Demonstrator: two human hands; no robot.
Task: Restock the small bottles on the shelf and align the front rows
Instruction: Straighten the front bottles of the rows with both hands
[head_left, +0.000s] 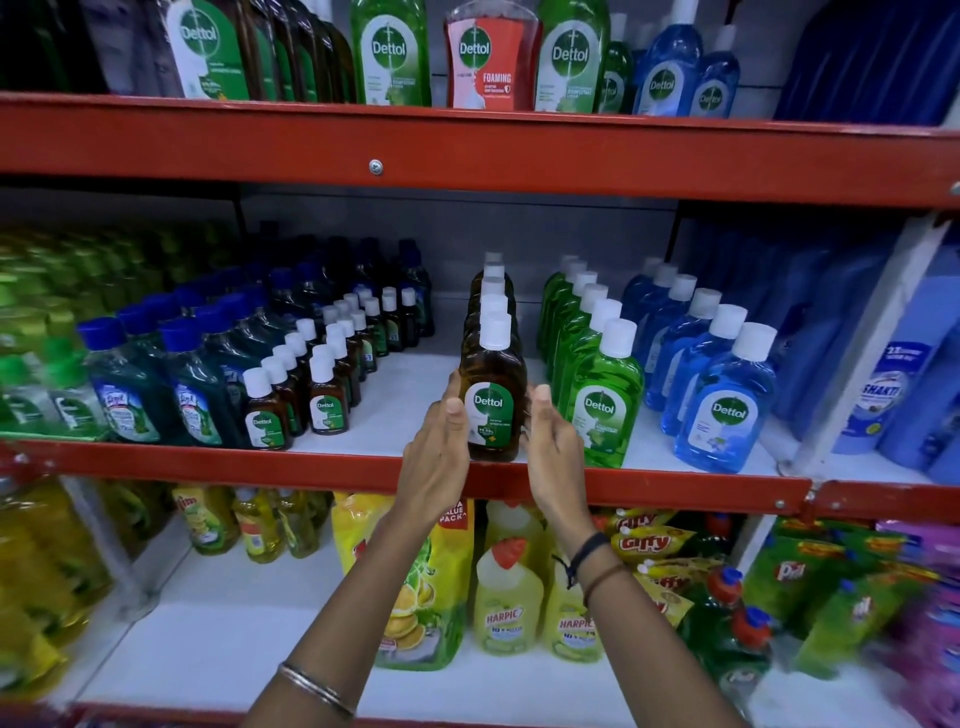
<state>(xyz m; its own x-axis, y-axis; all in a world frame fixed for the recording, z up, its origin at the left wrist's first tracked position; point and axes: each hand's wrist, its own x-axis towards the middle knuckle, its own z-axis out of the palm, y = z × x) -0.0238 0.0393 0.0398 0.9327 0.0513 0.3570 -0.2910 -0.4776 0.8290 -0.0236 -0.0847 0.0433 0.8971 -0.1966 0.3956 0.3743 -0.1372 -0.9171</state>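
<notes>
Both hands flank the front brown Dettol bottle at the near edge of the middle shelf — left hand pressed to its left side, right hand open beside its right, perhaps just touching. Further left stand two rows of small brown bottles.

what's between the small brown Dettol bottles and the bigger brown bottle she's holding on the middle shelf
Only bare white shelf between the small brown bottles and the big brown bottle, in the head view.

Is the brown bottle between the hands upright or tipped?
Upright. The brown bottle stands on its base at the shelf edge, white cap on top, left hand and right hand at its sides.
</notes>
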